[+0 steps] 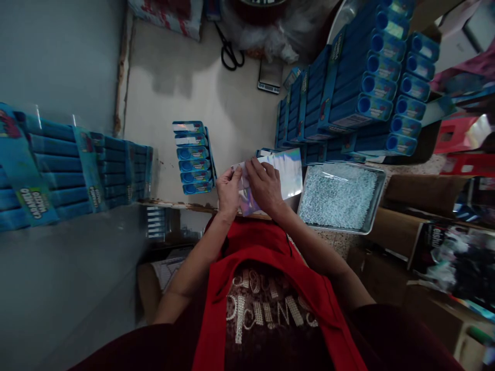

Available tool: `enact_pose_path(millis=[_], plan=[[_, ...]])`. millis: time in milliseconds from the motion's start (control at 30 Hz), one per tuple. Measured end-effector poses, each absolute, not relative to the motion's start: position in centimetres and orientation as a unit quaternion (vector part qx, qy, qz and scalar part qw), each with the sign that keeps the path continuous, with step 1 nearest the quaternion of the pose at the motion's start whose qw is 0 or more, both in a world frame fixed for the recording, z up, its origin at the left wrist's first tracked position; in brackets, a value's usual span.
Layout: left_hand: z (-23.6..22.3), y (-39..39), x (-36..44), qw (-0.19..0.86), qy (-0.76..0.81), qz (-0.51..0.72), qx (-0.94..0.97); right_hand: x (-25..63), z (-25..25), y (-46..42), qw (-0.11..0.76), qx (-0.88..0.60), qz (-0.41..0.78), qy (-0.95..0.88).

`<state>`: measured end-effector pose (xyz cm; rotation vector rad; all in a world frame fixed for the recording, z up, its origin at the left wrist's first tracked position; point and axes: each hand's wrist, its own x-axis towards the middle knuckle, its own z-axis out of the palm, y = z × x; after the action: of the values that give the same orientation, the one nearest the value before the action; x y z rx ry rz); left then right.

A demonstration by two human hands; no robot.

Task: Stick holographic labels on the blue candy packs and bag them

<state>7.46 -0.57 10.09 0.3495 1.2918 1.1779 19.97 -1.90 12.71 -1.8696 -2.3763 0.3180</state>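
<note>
Close in front of my body, a shiny silver holographic sheet (291, 172) lies at the table's front edge. My left hand (229, 191) pinches the sheet's left end between thumb and fingers. Across its middle, my right hand (266, 184) grips it from above with curled fingers, hiding part of it. To the left of my hands is a row of several blue printed boxes (194, 165), side by side. Right of the sheet stands a clear-rimmed tray (370, 226) full of small pale-blue pellets (338, 196).
Tall stacks of blue boxes (356, 82) rise at the right, and more blue boxes (58, 165) stand at the left. Black-handled scissors (232, 55) and a small scale (269, 77) lie at the back of the table (170, 72). Cardboard boxes (402, 226) fill the far right.
</note>
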Motion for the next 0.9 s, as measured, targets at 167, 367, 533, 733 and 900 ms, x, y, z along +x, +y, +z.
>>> enact_pose_path(millis=[167,367,533,733,900], plan=[[10.5,0.1,6.8,0.594,0.599,0.509,0.171,20.5,13.9,-3.9,0.087,-0.597,0.115,-0.789],[11.4,0.6,5.7,0.579,0.599,0.496,0.247,20.0,16.6,-2.0,0.13,-0.647,0.143,-0.738],[11.9,0.6,5.7,0.558,0.612,0.485,0.28,19.7,16.3,1.1,0.098,-0.649,0.151,-0.739],[11.9,1.0,5.8,0.564,0.608,0.483,0.281,19.2,15.6,1.2,0.055,-0.636,0.152,-0.755],[11.7,1.7,5.5,0.547,0.624,0.494,0.259,18.9,15.7,-0.3,0.086,-0.624,0.132,-0.766]])
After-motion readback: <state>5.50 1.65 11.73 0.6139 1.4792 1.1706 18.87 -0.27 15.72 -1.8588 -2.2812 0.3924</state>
